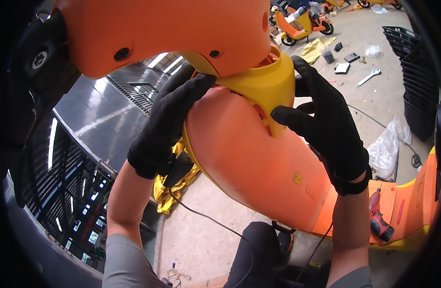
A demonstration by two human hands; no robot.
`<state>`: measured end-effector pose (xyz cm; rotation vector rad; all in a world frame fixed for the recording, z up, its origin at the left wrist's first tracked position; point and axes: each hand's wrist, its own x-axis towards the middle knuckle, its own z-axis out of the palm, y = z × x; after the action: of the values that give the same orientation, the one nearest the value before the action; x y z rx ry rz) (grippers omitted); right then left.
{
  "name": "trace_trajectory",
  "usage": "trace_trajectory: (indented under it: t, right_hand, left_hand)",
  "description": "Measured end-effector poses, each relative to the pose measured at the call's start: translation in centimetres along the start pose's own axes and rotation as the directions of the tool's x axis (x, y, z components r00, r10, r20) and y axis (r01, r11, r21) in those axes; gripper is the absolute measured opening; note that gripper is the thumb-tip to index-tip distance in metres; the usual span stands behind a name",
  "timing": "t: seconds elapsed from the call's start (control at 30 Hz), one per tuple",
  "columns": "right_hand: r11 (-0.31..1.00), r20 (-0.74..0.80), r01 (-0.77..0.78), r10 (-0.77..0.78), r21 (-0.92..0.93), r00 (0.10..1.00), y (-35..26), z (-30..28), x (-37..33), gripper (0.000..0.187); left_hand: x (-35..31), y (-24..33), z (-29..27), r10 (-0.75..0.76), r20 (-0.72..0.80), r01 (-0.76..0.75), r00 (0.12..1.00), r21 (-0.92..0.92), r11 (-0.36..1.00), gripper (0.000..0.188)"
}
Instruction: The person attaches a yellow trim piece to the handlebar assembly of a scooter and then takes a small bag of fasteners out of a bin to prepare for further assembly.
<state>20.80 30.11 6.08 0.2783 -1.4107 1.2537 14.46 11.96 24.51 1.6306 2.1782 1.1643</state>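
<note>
In front of me stands an electric scooter with an orange front panel (239, 149) and an orange handlebar cover (167, 33) above it. Between the two sits a yellow neck cover (259, 86), which has a narrow tongue reaching down onto the panel. My left hand (170, 113), in a black knit glove, is closed at the neck cover's left side, fingertips tucked under the handlebar cover. On the other side my gloved right hand (321, 115) grips the cover's right edge, its thumb against the lower tongue. Some fingers of both hands are hidden.
A red cordless screwdriver (380, 218) lies on the orange footboard (321, 218). On the floor behind are an adjustable wrench (369, 78), a plastic bag (384, 149) and a dark cup (328, 55). Stacked black parts (417, 91) stand right; another scooter (297, 24) is parked farther off.
</note>
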Motion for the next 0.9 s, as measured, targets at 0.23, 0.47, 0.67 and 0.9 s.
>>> trace_trajectory:
  t: [0.23, 0.47, 0.67, 0.9]
  right_hand:
    - [1.000, -0.012, 0.011, -0.011, -0.010, 1.000, -0.1, 0.5, 0.0, 0.076]
    - [0.997, -0.031, -0.036, 0.038, 0.069, 0.999, 0.2, 1.0, 0.0, 0.077]
    - [0.992, -0.039, -0.042, 0.047, 0.119, 0.998, 0.6, 1.5, -0.1, 0.076]
    - [0.991, -0.028, -0.030, 0.033, 0.127, 0.999, 0.9, 1.5, 0.2, 0.075]
  left_hand:
    - [-0.1, -0.1, 0.6, 0.011, -0.097, -0.006, 0.995, 0.043, 0.999, 0.042]
    - [-0.4, 0.0, 0.7, 0.019, -0.135, -0.009, 0.991, 0.081, 0.997, 0.042]
    - [-0.1, -1.2, -1.0, -0.020, 0.019, 0.021, 1.000, -0.061, 0.998, 0.037]
    - [-0.2, -1.9, -1.9, 0.369, 0.190, -0.413, 0.910, 0.493, 0.766, 0.035]
